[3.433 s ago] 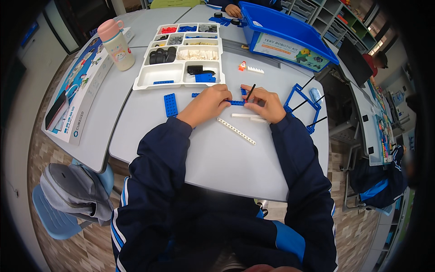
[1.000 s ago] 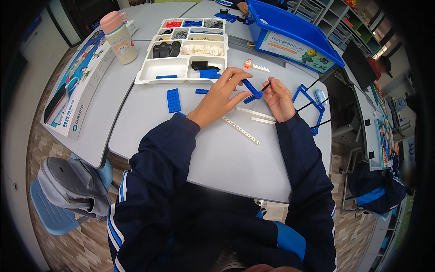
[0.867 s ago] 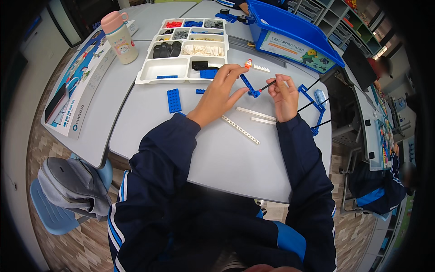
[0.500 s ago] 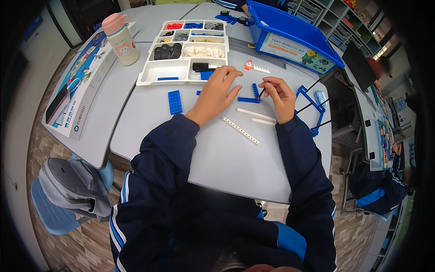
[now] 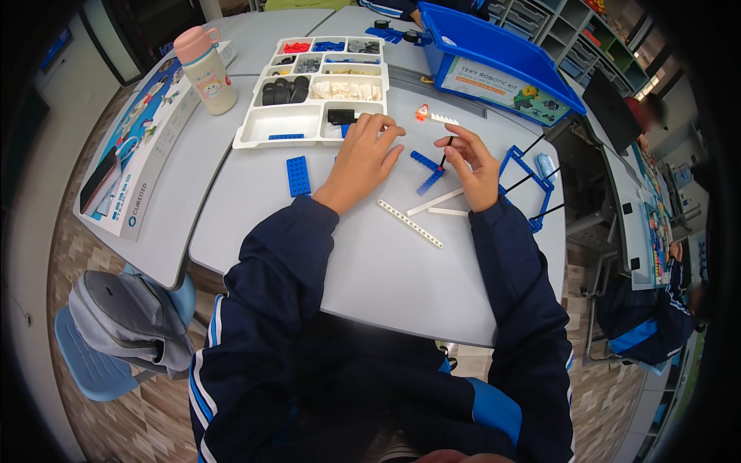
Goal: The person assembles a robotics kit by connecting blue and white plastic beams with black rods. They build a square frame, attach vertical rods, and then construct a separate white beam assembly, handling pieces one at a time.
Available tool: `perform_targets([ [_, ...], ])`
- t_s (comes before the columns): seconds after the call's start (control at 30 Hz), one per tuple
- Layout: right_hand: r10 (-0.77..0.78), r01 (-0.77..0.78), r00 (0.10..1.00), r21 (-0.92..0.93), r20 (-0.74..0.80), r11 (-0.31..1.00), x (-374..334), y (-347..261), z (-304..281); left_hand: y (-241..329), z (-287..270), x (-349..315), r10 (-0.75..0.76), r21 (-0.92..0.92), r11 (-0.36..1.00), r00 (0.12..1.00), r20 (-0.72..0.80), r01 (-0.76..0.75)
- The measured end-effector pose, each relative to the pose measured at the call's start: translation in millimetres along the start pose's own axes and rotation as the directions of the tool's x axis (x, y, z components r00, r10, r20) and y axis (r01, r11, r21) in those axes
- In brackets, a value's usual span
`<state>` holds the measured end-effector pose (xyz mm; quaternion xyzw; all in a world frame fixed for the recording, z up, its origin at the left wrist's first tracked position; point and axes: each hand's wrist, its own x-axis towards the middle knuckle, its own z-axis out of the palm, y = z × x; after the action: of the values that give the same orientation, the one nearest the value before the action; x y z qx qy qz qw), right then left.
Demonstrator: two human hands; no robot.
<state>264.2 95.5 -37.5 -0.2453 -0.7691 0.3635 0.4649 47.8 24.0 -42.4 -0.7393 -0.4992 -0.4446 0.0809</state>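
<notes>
Pinching a slim black rod (image 5: 447, 153) between thumb and fingertips of the right hand (image 5: 480, 171), to the right of the white tray (image 5: 282, 122) and a little nearer the body than its near edge. Holding at the rod's lower end, apparently through a red bit (image 5: 441, 168), two blue beams (image 5: 427, 160) set in a V, with one beam blurred; cannot tell whether touching the table (image 5: 401, 278) or lifted. Gripping nothing visible with the left hand (image 5: 361, 158), with thumb spread away from loosely bent fingers, at the tray's near right corner; cannot tell whether brushing the rim. Seems busy with turning or adjusting that joint by the rod. To go further, would probably call for a steadying left grip on the blue beams and a firm pinch on the rod. Note also, nearer the body than the tray, a blue plate (image 5: 298, 177) and, farther right, three white beams (image 5: 411, 224); well to the tray's right, a blue frame (image 5: 530, 177)
</notes>
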Motion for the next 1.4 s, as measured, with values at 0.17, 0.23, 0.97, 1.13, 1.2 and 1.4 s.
perform_targets([
  [0.17,0.029,-0.029,0.999,0.014,-0.037,0.999,0,4,-2,-3,1,0,0.019,0.019,1.0,1.0,-0.021,-0.019],
  [0.23,0.057,-0.053,0.997,0.081,-0.05,0.995,0,6,-3,-4,0,0,0.018,0.032,0.999,1.0,-0.021,-0.017],
  [0.97,-0.085,0.082,0.989,-0.03,-0.121,0.996,17,-73,-23,3,-2,3,-0.007,-0.02,1.0,0.999,0.041,0.008],
  [1.13,-0.06,0.055,0.998,-0.245,-0.011,0.968,5,-160,-94,20,-4,2,0.055,-0.122,0.992,0.994,0.092,-0.044],
  [1.2,0.0,-0.016,0.997,-0.23,-0.072,0.973,-4,-182,-126,31,-5,1,0.101,-0.142,0.987,0.984,0.144,-0.08],
  [1.4,0.146,-0.208,0.974,-0.425,-0.174,0.881,-7,-175,-215,62,8,15,0.282,-0.261,0.939,0.935,0.215,-0.224],
])
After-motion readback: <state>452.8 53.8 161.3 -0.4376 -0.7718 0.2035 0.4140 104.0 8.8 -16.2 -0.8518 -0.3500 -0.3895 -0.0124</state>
